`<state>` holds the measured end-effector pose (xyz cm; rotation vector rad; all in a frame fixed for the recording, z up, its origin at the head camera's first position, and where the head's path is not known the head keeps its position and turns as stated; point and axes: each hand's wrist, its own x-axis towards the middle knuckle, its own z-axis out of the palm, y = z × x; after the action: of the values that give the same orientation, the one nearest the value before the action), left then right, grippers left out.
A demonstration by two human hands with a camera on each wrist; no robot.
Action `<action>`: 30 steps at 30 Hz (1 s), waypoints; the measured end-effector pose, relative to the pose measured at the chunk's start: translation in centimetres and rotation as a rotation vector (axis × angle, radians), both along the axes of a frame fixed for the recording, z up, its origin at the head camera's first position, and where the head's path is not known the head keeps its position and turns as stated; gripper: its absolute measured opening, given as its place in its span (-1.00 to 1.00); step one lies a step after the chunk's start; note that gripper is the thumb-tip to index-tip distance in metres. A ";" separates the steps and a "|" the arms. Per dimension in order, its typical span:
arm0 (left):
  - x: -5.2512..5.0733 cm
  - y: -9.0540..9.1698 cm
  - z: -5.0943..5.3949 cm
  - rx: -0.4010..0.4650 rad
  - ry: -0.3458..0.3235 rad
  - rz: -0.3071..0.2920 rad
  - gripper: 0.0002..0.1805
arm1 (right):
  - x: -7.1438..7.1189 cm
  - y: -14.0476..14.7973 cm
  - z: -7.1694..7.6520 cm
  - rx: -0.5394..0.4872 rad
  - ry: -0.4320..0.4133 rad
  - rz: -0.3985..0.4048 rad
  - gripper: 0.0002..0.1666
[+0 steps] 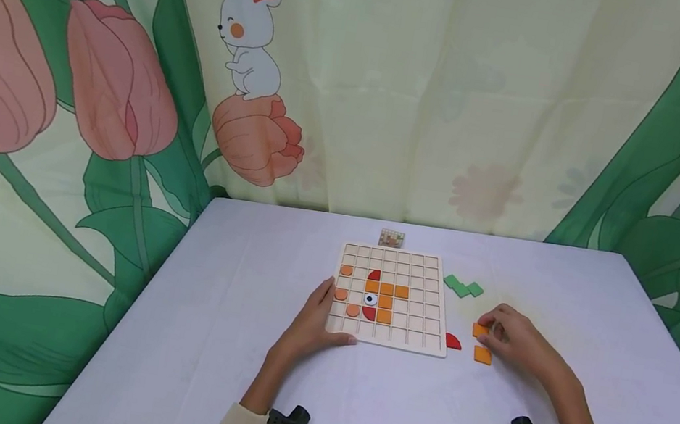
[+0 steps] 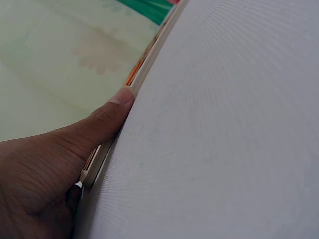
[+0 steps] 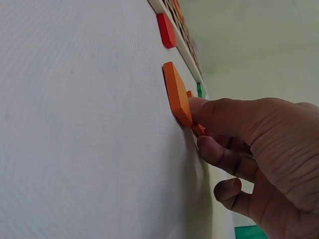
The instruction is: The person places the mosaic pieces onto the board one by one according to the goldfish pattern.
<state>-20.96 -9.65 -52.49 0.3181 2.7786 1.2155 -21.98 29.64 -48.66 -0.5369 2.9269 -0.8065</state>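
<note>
A square wooden grid board (image 1: 413, 340) lies on the table with orange, red and peach tiles and an eye tile in its cells. My left hand (image 1: 309, 321) rests against its near left corner, fingers along the left side and thumb (image 2: 122, 97) along the front edge. To the right of the board, my right hand (image 1: 515, 339) pinches an orange square tile (image 1: 478, 329), partly hidden by the fingers. Just nearer lies another orange square tile (image 1: 482, 355), also seen as an orange tile (image 3: 177, 94) in front of the thumb in the right wrist view.
A red quarter-round tile (image 1: 453, 342) lies beside the board's right edge. Several green tiles (image 1: 463, 288) sit beyond it, near the board's upper right. A small patterned card (image 1: 392, 238) stands behind the board. A printed curtain (image 1: 396, 103) hangs behind the white-covered table (image 1: 196, 337).
</note>
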 end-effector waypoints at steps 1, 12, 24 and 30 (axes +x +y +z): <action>0.0 0.0 0.0 0.000 -0.002 0.000 0.37 | 0.0 0.0 0.0 0.008 0.008 0.006 -0.75; 0.1 0.1 0.1 -0.011 -0.004 0.005 0.37 | -0.7 -2.2 0.7 -0.025 -0.015 0.010 -0.73; 0.0 0.0 0.0 -0.016 0.001 0.002 0.38 | -1.8 -6.2 1.1 -0.011 -0.064 0.046 -0.63; 0.0 0.0 0.0 -0.019 -0.004 0.004 0.37 | -2.0 -8.1 0.8 -0.008 -0.011 0.108 -0.67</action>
<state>-20.99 -9.62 -52.48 0.3085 2.7874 1.1882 -24.02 21.51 -47.83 -0.6821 2.8571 -0.8066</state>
